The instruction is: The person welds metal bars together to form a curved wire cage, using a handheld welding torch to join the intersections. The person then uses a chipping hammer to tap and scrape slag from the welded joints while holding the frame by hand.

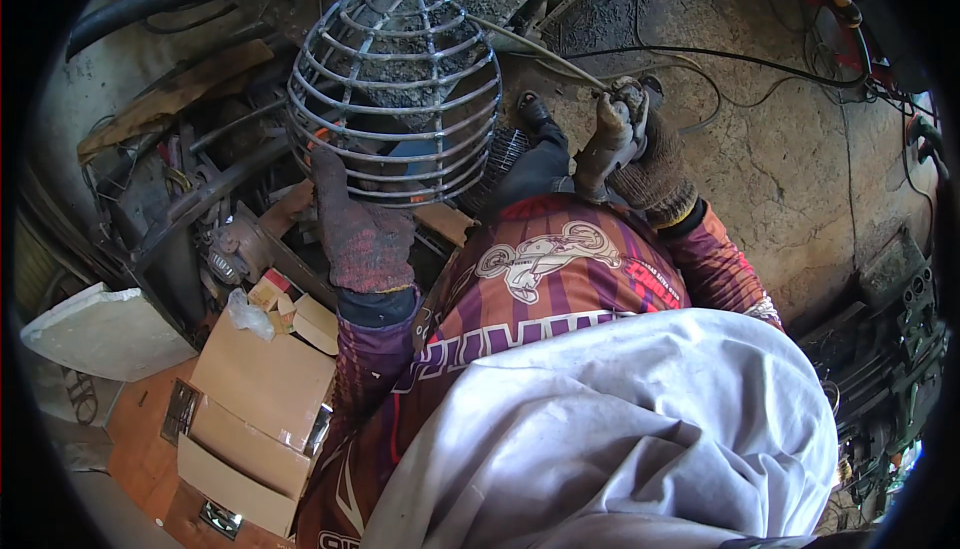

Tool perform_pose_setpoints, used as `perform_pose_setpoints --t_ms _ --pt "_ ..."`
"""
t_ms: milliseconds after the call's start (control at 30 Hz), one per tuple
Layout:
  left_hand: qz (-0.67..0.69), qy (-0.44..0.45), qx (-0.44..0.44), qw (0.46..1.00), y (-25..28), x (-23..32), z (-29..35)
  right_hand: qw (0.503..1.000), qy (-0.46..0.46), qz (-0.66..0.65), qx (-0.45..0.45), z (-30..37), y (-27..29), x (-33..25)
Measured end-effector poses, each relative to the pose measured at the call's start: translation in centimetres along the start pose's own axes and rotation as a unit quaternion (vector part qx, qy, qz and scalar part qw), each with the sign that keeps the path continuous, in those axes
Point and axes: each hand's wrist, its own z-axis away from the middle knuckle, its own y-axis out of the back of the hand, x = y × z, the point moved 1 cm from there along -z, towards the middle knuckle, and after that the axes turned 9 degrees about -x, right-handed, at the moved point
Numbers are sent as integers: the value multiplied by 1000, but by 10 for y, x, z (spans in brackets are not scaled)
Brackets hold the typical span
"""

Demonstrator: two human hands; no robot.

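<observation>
A dome-shaped cage of metal rings and ribs stands at the upper left of centre. My left hand, in a dark, worn knit glove, is closed on the cage's lower left edge; bars partly cover its fingers. A small orange-red piece shows beside my thumb. My right hand, in a brown knit glove, is closed around a worn, tan-grey holder. From the holder's upper end a long thin rod slants up left toward the cage. Whether the rod touches the cage I cannot tell.
Cardboard boxes lie at lower left beside a white slab. Scrap metal and a wooden board crowd the left. A black cable crosses the concrete floor. Dark metal machinery stands at right.
</observation>
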Motion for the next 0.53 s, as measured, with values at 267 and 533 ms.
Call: perform_pose_setpoints --t_ms 267,533 --pt "16 7 -15 1000 6 0 0 1000 11 6 -24 2 7 15" --pt "37 -33 54 997 -11 -5 -7 998 -40 -51 -23 0 4 11"
